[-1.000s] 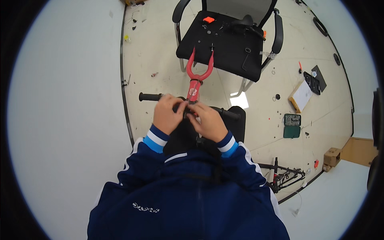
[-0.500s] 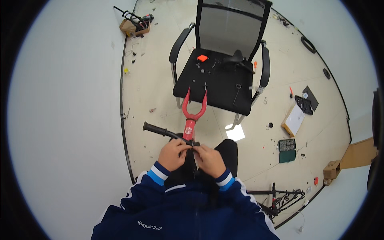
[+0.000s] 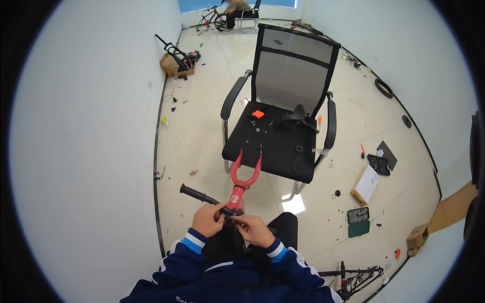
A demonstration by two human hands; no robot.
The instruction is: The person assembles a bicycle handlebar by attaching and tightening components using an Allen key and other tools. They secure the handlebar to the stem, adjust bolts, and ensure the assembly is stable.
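A red bicycle fork (image 3: 244,182) leads away from my lap, its two tips at the front of a black chair's seat (image 3: 275,136). Across its near end lies a black handlebar (image 3: 201,197), with the grip out to the left. My left hand (image 3: 207,220) is closed on the handlebar near the stem clamp, thumb and fingers bent. From the right, my right hand (image 3: 255,231) pinches at the clamp with its fingertips. Any small part between those fingertips is hidden. On the seat are a bicycle saddle (image 3: 297,115), an orange object (image 3: 258,114), a hex key (image 3: 296,162) and small hardware.
Right on the floor are a green case of small parts (image 3: 358,216), a white-topped box (image 3: 366,185) and a black tool case (image 3: 379,164). A black bike frame (image 3: 348,280) lies at lower right. Far back, a person (image 3: 237,10) sits beside a bicycle (image 3: 211,19).
My view has tilted up, so the chair sits lower in the picture and the far person appears. Both hands stay at the clamp; the right one has shifted slightly around it.
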